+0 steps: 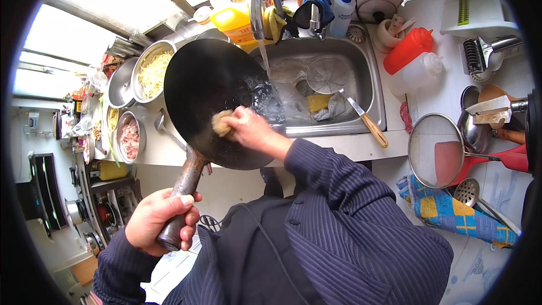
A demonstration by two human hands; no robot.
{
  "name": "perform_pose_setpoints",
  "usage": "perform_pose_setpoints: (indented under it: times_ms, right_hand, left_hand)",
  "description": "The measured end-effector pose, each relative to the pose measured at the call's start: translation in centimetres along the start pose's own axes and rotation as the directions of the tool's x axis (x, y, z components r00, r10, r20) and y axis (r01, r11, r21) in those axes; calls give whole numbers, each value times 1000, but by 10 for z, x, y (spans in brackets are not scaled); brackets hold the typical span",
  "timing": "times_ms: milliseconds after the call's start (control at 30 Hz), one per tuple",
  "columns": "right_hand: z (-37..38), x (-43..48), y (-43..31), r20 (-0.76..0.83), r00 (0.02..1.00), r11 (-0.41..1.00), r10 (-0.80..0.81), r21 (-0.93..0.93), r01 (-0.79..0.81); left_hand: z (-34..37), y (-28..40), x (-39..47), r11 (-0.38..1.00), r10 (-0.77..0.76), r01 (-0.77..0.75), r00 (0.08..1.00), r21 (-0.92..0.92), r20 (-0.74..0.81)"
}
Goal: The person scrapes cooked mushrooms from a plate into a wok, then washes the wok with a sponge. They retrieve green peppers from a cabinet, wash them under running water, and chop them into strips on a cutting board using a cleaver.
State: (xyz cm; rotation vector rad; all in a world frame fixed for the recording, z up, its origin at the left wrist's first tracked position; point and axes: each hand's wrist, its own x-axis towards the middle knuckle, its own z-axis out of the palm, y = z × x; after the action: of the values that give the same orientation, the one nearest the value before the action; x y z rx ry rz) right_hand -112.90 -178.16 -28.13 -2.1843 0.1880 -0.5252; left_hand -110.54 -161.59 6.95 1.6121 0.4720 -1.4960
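My left hand [167, 220] grips the thick handle [186, 182] of a black wok [203, 80], which is tilted over the left side of a steel sink [377, 97]. In my right hand [254, 131] is a tan scrubber [223, 125], pressed against the wok's inner wall. Water runs from a curved faucet [256, 12] toward the wok's right edge, and wet suds glisten there. A wire skimmer [328, 76] with a wooden handle leans across the sink's front rim. Beneath it lie a yellow sponge [318, 102] and a crumpled greyish cloth or bag [332, 108].
Left of the wok stand bowls of noodle-like strips [154, 74] and raw meat [130, 137], with a ladle [160, 120] nearby. Squeeze bottles [408, 51], a mesh strainer [436, 150], a red spatula [482, 163] and a checked cloth [449, 209] are on the right.
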Motion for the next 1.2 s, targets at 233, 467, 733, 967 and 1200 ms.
perform_pose_setpoints:
  times_ms: [233,467,733,967,1200]
  right_hand:
    - [-58,-38,108,-154,885,835,439,-295,-465]
    - [-185,-17,78,-313,837,889,449,59,-455]
    - [-166,-41,151,-59,768,730,637,365,-578]
    - [-117,-80,156,-111,834,803,540,-227,-550]
    - [-161,42,125,-234,905,924,355,-60,-378]
  left_hand:
    - [-11,-5,-12,994,101,-101,995,42,-14]
    - [-20,-15,-16,984,165,-164,986,62,-1]
    - [-18,-26,-24,967,243,-238,969,85,-43]
    - [-30,-47,-31,939,341,-333,935,90,-99]
    - [-42,-61,-25,912,405,-394,910,113,-93]
